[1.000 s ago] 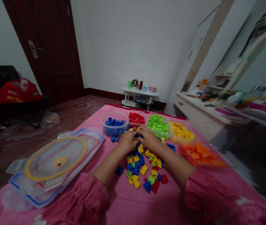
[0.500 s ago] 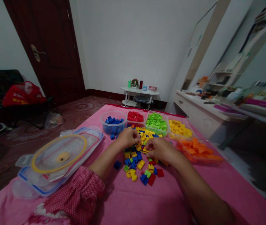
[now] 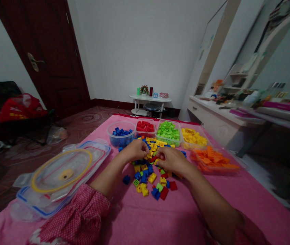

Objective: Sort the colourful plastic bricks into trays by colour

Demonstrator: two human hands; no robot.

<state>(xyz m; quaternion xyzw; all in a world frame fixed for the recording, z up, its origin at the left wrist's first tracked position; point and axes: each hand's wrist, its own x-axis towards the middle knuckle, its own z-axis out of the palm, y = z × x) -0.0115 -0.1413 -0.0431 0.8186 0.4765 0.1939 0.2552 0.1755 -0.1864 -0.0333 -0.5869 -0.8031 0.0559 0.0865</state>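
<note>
Both hands are over a mixed heap of toy building bricks [image 3: 144,173] in yellow, blue, red and green on a pink cloth. My left hand [image 3: 136,150] is at the heap's left side, fingers curled down with the tips close together. Whatever they may pinch is hidden. Opposite it, my right hand [image 3: 172,159] has thumb and fingers bent inward, nearly closed; what lies between them cannot be made out. A red brick [image 3: 153,159] shows at the right fingertips, in the gap between both hands. Whether it is held is unclear.
Behind the heap stand clear tubs of blue bricks [image 3: 121,132], red bricks [image 3: 145,126], green bricks [image 3: 168,131] and yellow bricks [image 3: 194,136]. An orange-brick tub [image 3: 212,160] is at the right. Stacked lids [image 3: 63,173] lie left. A dresser [image 3: 216,115] stands beyond.
The view has shifted slightly. Both hands stay over the heap, fingers shifting a little. A red brick now shows between them, where none was visible before.
</note>
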